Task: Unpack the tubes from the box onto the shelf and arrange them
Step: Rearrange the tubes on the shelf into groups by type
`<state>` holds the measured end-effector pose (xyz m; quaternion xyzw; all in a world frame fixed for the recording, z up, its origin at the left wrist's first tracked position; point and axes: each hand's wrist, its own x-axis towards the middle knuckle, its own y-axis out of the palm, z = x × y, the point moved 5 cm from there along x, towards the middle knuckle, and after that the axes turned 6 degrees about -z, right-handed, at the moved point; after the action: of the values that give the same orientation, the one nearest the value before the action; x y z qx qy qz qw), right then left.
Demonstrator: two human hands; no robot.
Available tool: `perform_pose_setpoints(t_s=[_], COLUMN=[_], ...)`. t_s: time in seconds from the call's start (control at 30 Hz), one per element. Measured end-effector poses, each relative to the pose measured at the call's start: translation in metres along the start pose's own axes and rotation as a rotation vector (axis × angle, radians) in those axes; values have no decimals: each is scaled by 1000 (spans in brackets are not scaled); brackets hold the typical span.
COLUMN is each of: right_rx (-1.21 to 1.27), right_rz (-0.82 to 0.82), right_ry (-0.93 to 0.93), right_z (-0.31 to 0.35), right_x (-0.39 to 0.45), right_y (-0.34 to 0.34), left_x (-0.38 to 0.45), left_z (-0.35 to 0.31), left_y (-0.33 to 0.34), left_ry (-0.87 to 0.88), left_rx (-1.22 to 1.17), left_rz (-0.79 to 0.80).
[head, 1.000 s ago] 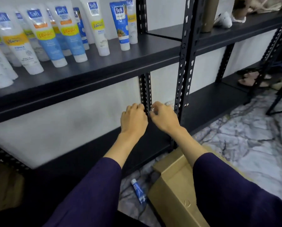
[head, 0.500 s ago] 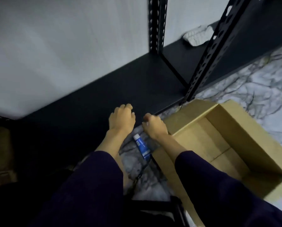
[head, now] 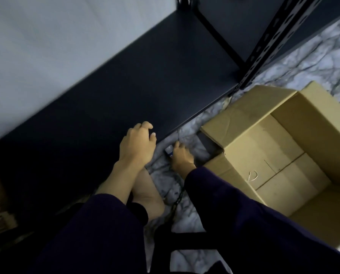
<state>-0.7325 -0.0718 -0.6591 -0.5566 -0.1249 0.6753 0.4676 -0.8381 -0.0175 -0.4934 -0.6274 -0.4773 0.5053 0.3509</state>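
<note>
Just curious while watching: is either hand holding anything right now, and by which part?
The right hand closes on the small blue tube on the floor, by its body; only its cap end shows. The left hand holds nothing.

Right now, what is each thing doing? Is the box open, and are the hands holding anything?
box: open, flaps out, no tubes visible inside, standing on the floor.
tube: lying on the floor beside the box, mostly hidden by the right hand.
right hand: down on the tube, fingers curled round it.
left hand: loosely curled, holding nothing, over the shelf edge.
bottom shelf: bare where visible.
</note>
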Motion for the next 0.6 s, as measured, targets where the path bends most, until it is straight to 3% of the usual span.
perform_pose_setpoints(t_s=[0.13, 0.3, 0.6], right_rx=[-14, 248, 165], right_rz=[10, -9, -115], right_ry=[27, 39, -245], right_z=[-15, -14, 13], right_x=[0, -13, -66], right_y=[6, -20, -136], left_x=[-2, -6, -24], left_z=[10, 15, -22], left_y=[-1, -4, -48], left_ry=[-13, -27, 176], left_rx=[8, -2, -172], left_rz=[10, 25, 30])
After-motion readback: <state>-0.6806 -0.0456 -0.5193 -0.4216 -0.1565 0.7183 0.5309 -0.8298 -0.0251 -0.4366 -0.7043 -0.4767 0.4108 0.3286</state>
